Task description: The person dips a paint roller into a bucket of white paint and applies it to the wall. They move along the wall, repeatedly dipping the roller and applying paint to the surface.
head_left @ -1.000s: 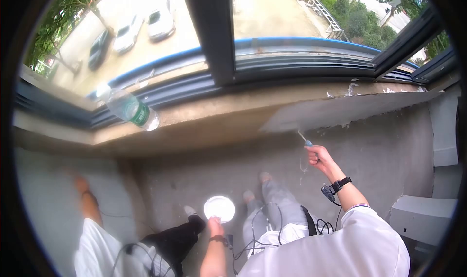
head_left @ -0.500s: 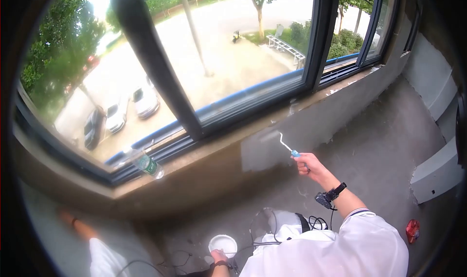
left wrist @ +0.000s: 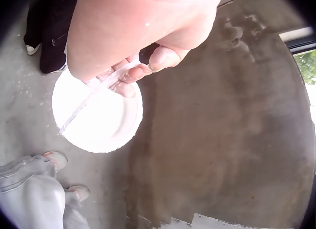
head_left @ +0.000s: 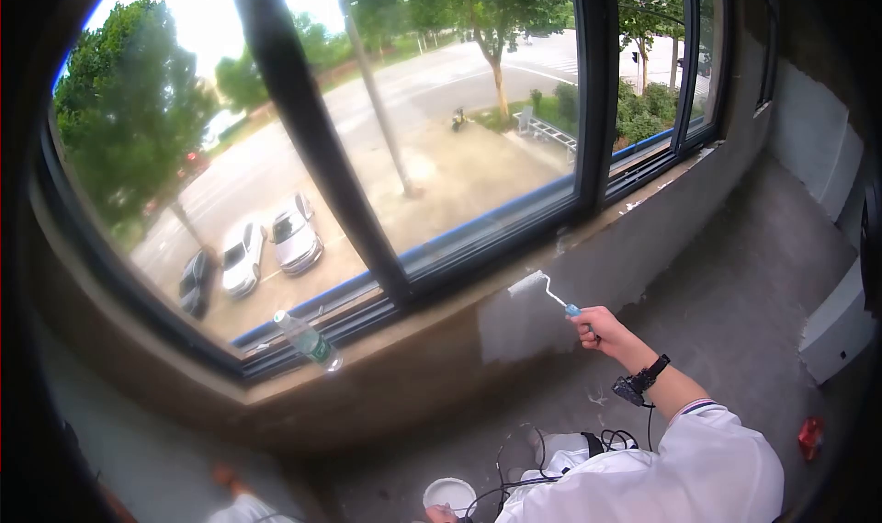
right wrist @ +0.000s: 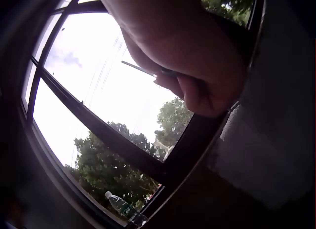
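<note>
My right hand grips the blue handle of a small paint roller, whose white sleeve lies against the wall just under the window sill. A patch of pale wet paint surrounds the sleeve. In the right wrist view, the curled fingers of that hand hide most of the handle. At the bottom of the head view, a white bucket hangs by my left hand. The left wrist view shows the left hand with fingers curled round the bucket's strip-like handle, over white contents.
A plastic bottle with a green label stands on the sill at left. Dark window frames rise above the wall. Black cables run across my lap. Another person's arm shows at lower left. A red object lies at right.
The head view has tilted up, showing more window and less floor. The roller's sleeve now shows high on the wall near the sill. Both hands keep their holds.
</note>
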The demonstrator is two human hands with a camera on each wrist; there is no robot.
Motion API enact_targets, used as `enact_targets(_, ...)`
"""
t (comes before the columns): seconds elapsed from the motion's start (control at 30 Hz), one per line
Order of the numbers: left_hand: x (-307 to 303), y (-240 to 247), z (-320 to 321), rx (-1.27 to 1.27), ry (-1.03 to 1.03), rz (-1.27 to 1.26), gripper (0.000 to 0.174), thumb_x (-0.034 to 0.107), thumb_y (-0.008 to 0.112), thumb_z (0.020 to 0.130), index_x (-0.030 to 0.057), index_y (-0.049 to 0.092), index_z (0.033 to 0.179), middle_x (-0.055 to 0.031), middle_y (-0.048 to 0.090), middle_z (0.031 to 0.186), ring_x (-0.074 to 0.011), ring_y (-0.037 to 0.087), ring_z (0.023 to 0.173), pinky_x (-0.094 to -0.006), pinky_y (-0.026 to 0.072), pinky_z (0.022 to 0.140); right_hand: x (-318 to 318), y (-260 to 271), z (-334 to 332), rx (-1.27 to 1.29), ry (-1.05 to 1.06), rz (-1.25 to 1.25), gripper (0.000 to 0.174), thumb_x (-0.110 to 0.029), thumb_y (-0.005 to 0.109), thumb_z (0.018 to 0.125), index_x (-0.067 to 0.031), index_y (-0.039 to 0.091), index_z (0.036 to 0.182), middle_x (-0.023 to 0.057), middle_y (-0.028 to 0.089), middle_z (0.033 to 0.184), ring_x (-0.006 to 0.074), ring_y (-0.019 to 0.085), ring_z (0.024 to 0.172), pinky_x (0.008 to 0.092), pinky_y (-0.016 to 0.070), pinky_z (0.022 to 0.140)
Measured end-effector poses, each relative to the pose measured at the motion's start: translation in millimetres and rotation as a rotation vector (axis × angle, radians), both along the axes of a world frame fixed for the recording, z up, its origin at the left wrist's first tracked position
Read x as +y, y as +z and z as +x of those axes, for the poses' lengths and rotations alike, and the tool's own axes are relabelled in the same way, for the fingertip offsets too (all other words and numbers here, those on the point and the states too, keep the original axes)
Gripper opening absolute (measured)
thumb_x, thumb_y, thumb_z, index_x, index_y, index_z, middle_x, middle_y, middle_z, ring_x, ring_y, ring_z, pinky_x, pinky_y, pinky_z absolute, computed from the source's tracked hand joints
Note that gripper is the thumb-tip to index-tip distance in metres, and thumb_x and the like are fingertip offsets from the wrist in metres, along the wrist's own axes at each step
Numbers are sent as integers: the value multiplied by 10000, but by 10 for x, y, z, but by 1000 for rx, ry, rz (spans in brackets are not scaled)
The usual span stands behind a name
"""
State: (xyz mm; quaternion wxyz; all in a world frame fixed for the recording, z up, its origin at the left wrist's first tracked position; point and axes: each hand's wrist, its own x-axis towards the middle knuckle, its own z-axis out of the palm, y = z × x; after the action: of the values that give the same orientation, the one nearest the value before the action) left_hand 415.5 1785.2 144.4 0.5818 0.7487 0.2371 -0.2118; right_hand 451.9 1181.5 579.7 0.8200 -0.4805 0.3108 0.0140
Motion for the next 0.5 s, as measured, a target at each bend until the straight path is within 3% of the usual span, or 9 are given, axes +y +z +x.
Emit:
enact_targets(0.17, -104, -73, -168, 25, -84, 103, 268, 150, 441, 969, 110, 496, 709, -51, 518, 684, -180, 481, 607, -322, 450, 582, 65, 28, -16, 10, 7, -79, 15, -55, 566, 917, -52, 568, 931, -52, 421, 640, 31, 335, 467, 215, 260, 424)
enact_targets(0.27, -257, 456, 106, 45, -116, 173, 252, 170, 462, 977, 91, 527, 746, -66, 545, 727, -187, 502, 649, -334, 456, 598, 54, -9, 37, 14, -15, -38, 22, -45, 555, 923, -48, 569, 940, -54, 416, 636, 31, 332, 459, 216, 259, 418)
enact_targets(0.33, -373, 766, -218, 57, -124, 224, 247, 183, 475, 982, 78, 547, 770, -76, 563, 756, -191, 516, 676, -342, 460, 608, 58, -81, 89, 18, -11, -86, 60, -46, 563, 915, -25, 578, 969, -57, 384, 633, 34, 310, 474, 219, 246, 432)
enact_targets(0.5, -359, 530, -451, 94, -157, 350, 253, 217, 509, 995, 46, 599, 831, -100, 609, 829, -203, 552, 746, -362, 469, 635, -19, -308, 207, 61, -6, -105, 39, -35, 559, 918, -34, 576, 953, -64, 367, 617, 31, 287, 460, 222, 237, 429)
